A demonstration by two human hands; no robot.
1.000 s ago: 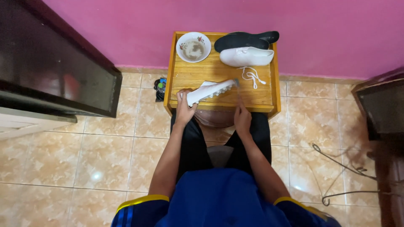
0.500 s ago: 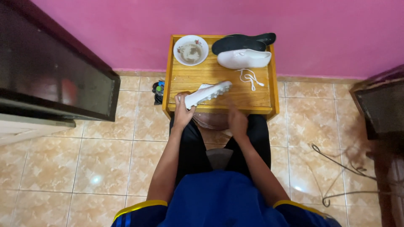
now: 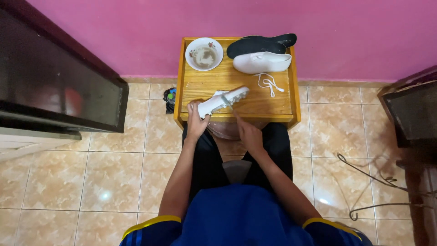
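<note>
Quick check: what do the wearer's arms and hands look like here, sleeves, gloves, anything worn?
Both hands are bare: no gloves, and no rings, watch or bands can be made out on the left hand or the right hand. Forearms are uncovered up to short sleeves. The shirt is blue, each sleeve cuff edged with a yellow band over a darker navy trim. Dark trousers show below.

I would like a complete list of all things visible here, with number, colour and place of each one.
Wooden table: one, yellow-brown, against the pink wall.
Bowl: one, white with murky liquid, table's far left corner.
Insoles: apparently two, black, table's far right.
Shoe on table: one, white, just in front of the insoles.
Shoelace: one, white, loose beside that shoe.
Held shoe: one, white, sole up, table's near edge.
Basin: one, brownish, between the knees.
Left hand: grips the held shoe.
Right hand: holds a thin tool to the shoe.
</note>
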